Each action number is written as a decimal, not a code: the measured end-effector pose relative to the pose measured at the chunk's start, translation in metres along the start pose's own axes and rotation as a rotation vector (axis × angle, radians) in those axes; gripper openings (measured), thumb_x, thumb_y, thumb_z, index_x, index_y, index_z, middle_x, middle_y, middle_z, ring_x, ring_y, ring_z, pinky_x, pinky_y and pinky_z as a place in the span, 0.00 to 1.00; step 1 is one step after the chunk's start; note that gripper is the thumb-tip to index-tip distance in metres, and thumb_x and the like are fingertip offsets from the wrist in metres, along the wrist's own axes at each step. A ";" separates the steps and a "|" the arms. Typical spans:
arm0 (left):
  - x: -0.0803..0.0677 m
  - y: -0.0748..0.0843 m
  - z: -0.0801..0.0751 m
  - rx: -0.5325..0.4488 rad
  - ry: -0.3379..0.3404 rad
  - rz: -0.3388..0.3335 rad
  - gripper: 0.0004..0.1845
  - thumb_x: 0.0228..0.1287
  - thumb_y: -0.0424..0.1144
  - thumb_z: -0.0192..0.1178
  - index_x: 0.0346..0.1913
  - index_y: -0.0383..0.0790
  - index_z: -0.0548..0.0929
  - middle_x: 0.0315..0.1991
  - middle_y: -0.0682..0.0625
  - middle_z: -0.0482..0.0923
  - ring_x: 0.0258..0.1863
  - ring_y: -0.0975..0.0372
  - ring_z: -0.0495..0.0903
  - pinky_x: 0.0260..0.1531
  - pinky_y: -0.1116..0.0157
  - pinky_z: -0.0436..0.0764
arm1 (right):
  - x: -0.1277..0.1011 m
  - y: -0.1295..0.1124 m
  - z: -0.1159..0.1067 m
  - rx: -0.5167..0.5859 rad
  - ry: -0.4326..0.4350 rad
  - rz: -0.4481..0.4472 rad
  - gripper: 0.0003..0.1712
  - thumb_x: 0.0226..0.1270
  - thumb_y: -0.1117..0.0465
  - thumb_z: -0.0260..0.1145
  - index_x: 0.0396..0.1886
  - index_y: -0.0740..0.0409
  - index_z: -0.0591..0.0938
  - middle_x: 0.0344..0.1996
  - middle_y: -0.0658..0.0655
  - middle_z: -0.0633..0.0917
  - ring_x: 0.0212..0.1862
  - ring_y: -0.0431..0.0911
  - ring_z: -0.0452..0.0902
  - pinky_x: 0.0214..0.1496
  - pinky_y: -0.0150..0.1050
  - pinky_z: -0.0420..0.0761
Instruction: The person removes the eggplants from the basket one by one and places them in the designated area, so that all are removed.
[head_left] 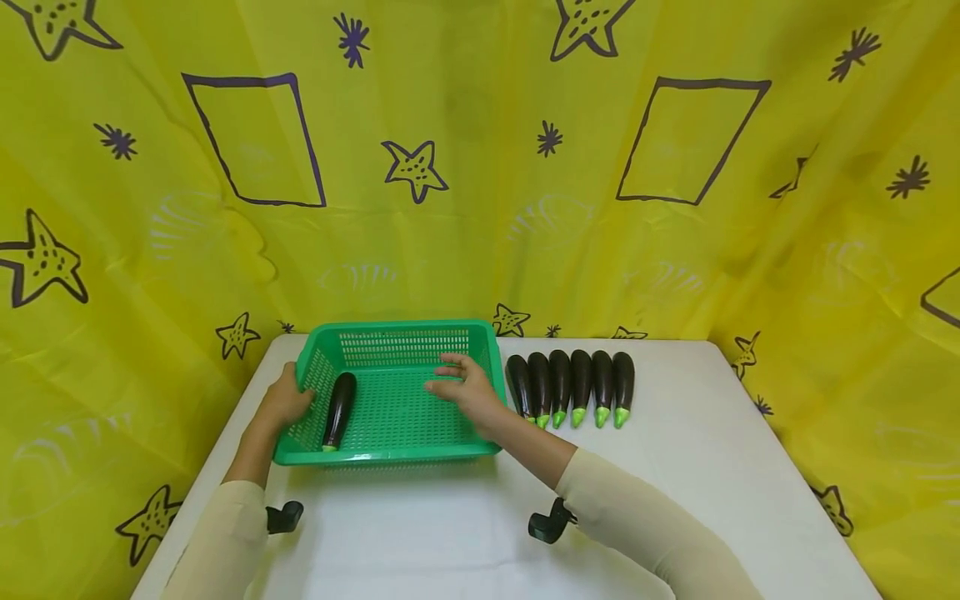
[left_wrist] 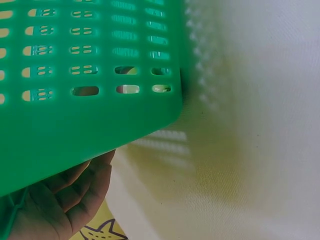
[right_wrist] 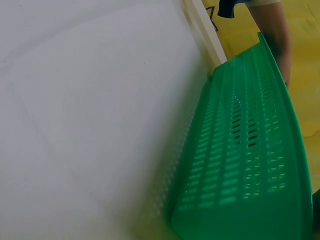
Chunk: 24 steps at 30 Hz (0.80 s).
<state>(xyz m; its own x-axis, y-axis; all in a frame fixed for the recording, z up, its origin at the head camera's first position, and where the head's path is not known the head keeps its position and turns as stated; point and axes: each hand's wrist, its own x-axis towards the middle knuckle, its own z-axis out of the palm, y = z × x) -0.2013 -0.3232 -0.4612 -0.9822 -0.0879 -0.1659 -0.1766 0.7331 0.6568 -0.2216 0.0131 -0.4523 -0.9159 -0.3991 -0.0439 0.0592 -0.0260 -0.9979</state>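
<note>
A green perforated basket (head_left: 397, 327) stands on the white table (head_left: 675, 467), left of centre. One dark eggplant (head_left: 339, 410) lies inside along its left wall, green cap toward me. My left hand (head_left: 288, 402) grips the basket's left rim. In the left wrist view its curled fingers (left_wrist: 67, 200) sit under the green rim (left_wrist: 75, 120). My right hand (head_left: 459, 385) hovers over the basket's right side, fingers straight and holding nothing. Several more eggplants (head_left: 570, 387) lie in a row just right of the basket. The right wrist view shows only the basket wall (right_wrist: 240, 165).
A yellow curtain (head_left: 480, 208) with stars and squares closes off the back and both sides. Bare white tabletop lies in front of the basket and to the right of the eggplant row. Black wrist mounts (head_left: 551, 523) hang under my forearms.
</note>
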 end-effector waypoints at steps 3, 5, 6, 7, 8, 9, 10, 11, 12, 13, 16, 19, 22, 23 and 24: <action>0.001 0.000 0.001 -0.004 -0.003 0.000 0.31 0.75 0.31 0.48 0.71 0.16 0.48 0.61 0.14 0.64 0.57 0.27 0.72 0.55 0.32 0.72 | 0.003 0.002 0.008 0.015 -0.009 0.019 0.37 0.73 0.67 0.68 0.76 0.69 0.64 0.68 0.75 0.71 0.60 0.63 0.79 0.67 0.60 0.74; 0.001 0.000 0.001 -0.008 -0.003 -0.002 0.32 0.75 0.31 0.48 0.71 0.16 0.48 0.61 0.14 0.63 0.57 0.26 0.71 0.56 0.32 0.72 | 0.006 0.002 0.014 0.027 -0.017 0.030 0.38 0.73 0.67 0.69 0.76 0.70 0.63 0.68 0.75 0.71 0.60 0.63 0.80 0.67 0.58 0.75; 0.001 0.001 0.001 -0.009 -0.003 -0.003 0.32 0.75 0.31 0.48 0.71 0.16 0.48 0.61 0.14 0.63 0.58 0.26 0.71 0.56 0.32 0.72 | 0.007 0.002 0.017 0.034 -0.023 0.033 0.38 0.73 0.67 0.69 0.76 0.70 0.64 0.68 0.76 0.71 0.60 0.63 0.80 0.67 0.58 0.75; 0.000 0.002 0.001 -0.010 -0.003 -0.003 0.32 0.75 0.31 0.48 0.71 0.16 0.48 0.61 0.14 0.63 0.58 0.26 0.71 0.56 0.32 0.72 | 0.008 0.001 0.020 0.042 -0.028 0.038 0.38 0.73 0.67 0.69 0.76 0.70 0.63 0.68 0.76 0.71 0.60 0.64 0.79 0.67 0.57 0.76; 0.001 0.002 0.001 -0.011 -0.004 -0.004 0.32 0.76 0.31 0.48 0.71 0.16 0.48 0.61 0.14 0.63 0.58 0.26 0.71 0.56 0.32 0.72 | 0.009 0.001 0.022 0.052 -0.031 0.040 0.38 0.73 0.67 0.69 0.76 0.71 0.63 0.68 0.76 0.71 0.61 0.64 0.79 0.67 0.56 0.76; 0.001 0.003 0.001 -0.012 -0.005 -0.003 0.31 0.76 0.31 0.48 0.71 0.16 0.48 0.61 0.14 0.63 0.58 0.26 0.71 0.56 0.32 0.72 | 0.010 0.001 0.025 0.058 -0.034 0.043 0.38 0.73 0.68 0.69 0.76 0.71 0.64 0.68 0.76 0.71 0.61 0.64 0.79 0.66 0.55 0.76; 0.001 0.004 0.001 -0.014 -0.005 -0.003 0.31 0.76 0.30 0.48 0.71 0.16 0.48 0.61 0.14 0.63 0.57 0.26 0.71 0.55 0.33 0.72 | 0.010 0.000 0.027 0.061 -0.036 0.044 0.37 0.73 0.68 0.68 0.76 0.71 0.64 0.68 0.76 0.71 0.61 0.64 0.79 0.66 0.54 0.77; 0.000 0.004 0.002 -0.016 -0.005 -0.004 0.31 0.76 0.31 0.48 0.71 0.17 0.48 0.61 0.14 0.64 0.57 0.27 0.72 0.55 0.33 0.72 | 0.010 0.000 0.029 0.066 -0.037 0.047 0.37 0.73 0.68 0.68 0.76 0.71 0.64 0.68 0.76 0.71 0.61 0.64 0.79 0.66 0.55 0.77; 0.000 0.005 0.002 -0.017 -0.006 -0.003 0.31 0.76 0.31 0.48 0.70 0.17 0.48 0.61 0.14 0.64 0.57 0.27 0.72 0.55 0.33 0.73 | 0.011 -0.001 0.031 0.072 -0.035 0.051 0.37 0.73 0.68 0.68 0.76 0.71 0.64 0.68 0.77 0.71 0.61 0.64 0.79 0.66 0.54 0.77; 0.000 0.005 0.002 -0.017 -0.006 -0.003 0.31 0.76 0.31 0.48 0.70 0.17 0.49 0.61 0.14 0.64 0.56 0.27 0.72 0.55 0.33 0.73 | 0.012 -0.001 0.034 0.079 -0.032 0.055 0.37 0.73 0.69 0.68 0.75 0.72 0.64 0.68 0.77 0.71 0.61 0.64 0.79 0.66 0.54 0.77; 0.000 0.005 0.002 -0.014 -0.003 -0.003 0.30 0.76 0.31 0.48 0.70 0.17 0.49 0.60 0.15 0.64 0.56 0.27 0.72 0.54 0.33 0.73 | 0.015 0.000 0.040 0.101 -0.022 0.067 0.36 0.72 0.70 0.69 0.75 0.72 0.65 0.67 0.77 0.73 0.60 0.63 0.80 0.65 0.53 0.77; 0.000 0.004 0.001 -0.014 -0.004 -0.011 0.31 0.76 0.30 0.48 0.71 0.17 0.48 0.61 0.14 0.64 0.57 0.27 0.71 0.56 0.32 0.72 | 0.021 0.003 0.045 0.127 -0.017 0.083 0.36 0.72 0.70 0.69 0.75 0.73 0.65 0.66 0.76 0.73 0.60 0.63 0.81 0.65 0.52 0.78; -0.001 0.004 0.000 -0.014 -0.008 -0.016 0.31 0.76 0.31 0.48 0.71 0.17 0.47 0.62 0.14 0.63 0.57 0.27 0.71 0.56 0.32 0.72 | 0.027 0.005 0.051 0.141 -0.009 0.098 0.36 0.71 0.71 0.69 0.74 0.73 0.66 0.65 0.75 0.75 0.60 0.62 0.81 0.64 0.50 0.79; -0.001 0.004 0.000 -0.014 -0.009 -0.016 0.32 0.76 0.31 0.48 0.71 0.17 0.47 0.62 0.14 0.63 0.58 0.27 0.71 0.56 0.32 0.72 | 0.028 0.006 0.052 0.145 -0.008 0.102 0.36 0.71 0.70 0.69 0.74 0.73 0.66 0.64 0.74 0.75 0.60 0.62 0.81 0.64 0.49 0.79; -0.001 0.004 0.000 -0.013 -0.010 -0.016 0.31 0.76 0.31 0.48 0.71 0.17 0.47 0.62 0.14 0.63 0.57 0.27 0.71 0.56 0.32 0.72 | 0.030 0.006 0.054 0.147 -0.006 0.106 0.36 0.71 0.70 0.70 0.74 0.73 0.66 0.63 0.73 0.76 0.59 0.62 0.81 0.63 0.49 0.79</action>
<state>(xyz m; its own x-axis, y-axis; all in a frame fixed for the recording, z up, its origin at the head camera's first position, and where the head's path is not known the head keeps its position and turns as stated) -0.2008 -0.3203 -0.4580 -0.9785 -0.0930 -0.1839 -0.1934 0.7230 0.6633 -0.2269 -0.0487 -0.4569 -0.8989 -0.4126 -0.1475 0.2130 -0.1174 -0.9700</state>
